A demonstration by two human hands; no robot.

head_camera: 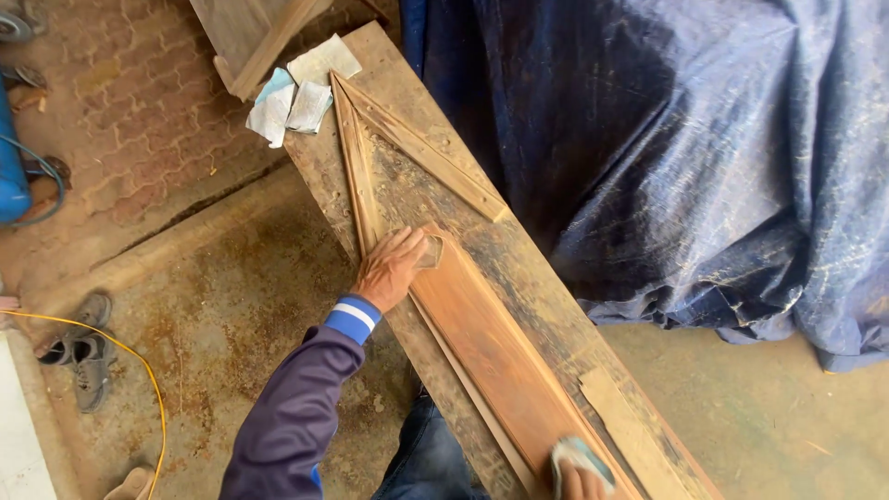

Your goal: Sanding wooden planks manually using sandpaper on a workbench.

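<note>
A long reddish wooden panel (491, 347) with a pointed end lies on a dusty plank (546, 306) that runs from top left to bottom right. My left hand (391, 267) presses flat on the panel near its upper end, fingers together, with a small worn piece of sandpaper (431, 252) at its fingertips. At the bottom edge my right hand (579, 481) grips a pale blue-white pad (580, 457) against the panel's lower end. A triangular wooden frame (370, 139) lies on the plank beyond my left hand.
Several sheets of sandpaper (294, 97) lie at the plank's far end. A dark blue tarpaulin (694, 157) covers something bulky on the right. On the stained floor at left are shoes (81, 347), a yellow cable (139, 370) and a blue tank (13, 162).
</note>
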